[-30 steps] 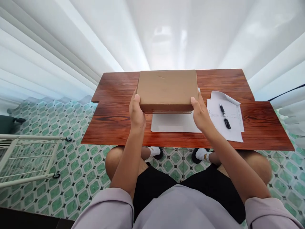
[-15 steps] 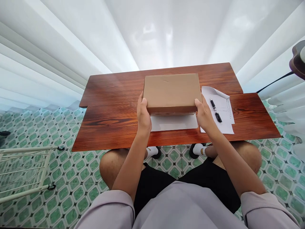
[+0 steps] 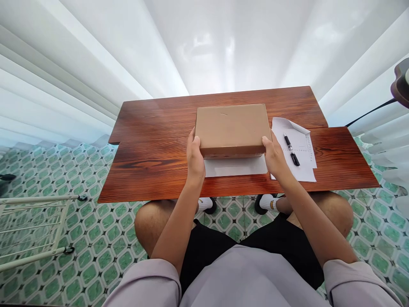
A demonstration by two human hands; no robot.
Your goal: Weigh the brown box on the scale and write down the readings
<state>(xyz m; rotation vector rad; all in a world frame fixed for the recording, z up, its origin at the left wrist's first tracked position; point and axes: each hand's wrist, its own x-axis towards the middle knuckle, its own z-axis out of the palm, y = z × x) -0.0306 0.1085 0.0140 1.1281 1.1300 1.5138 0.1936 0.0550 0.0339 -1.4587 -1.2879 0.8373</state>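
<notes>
You had the box (image 3: 233, 128) gripped, not yet released.
Your left hand (image 3: 195, 160) and right hand (image 3: 275, 157) clamped its ends over a white panel (image 3: 236, 168) on the counter (image 3: 147, 166); contact below was unclear. Its top looked closed. The pen (image 3: 290, 148) lay on papers (image 3: 303, 172), untouched.

Cardboard box (image 3: 233, 130), one: plain brown, rectangular, closed; upper face bears a short mark near far edge. Broad face points up, long side runs crosswise, over middle of worktop (image 3: 153, 162).
</notes>
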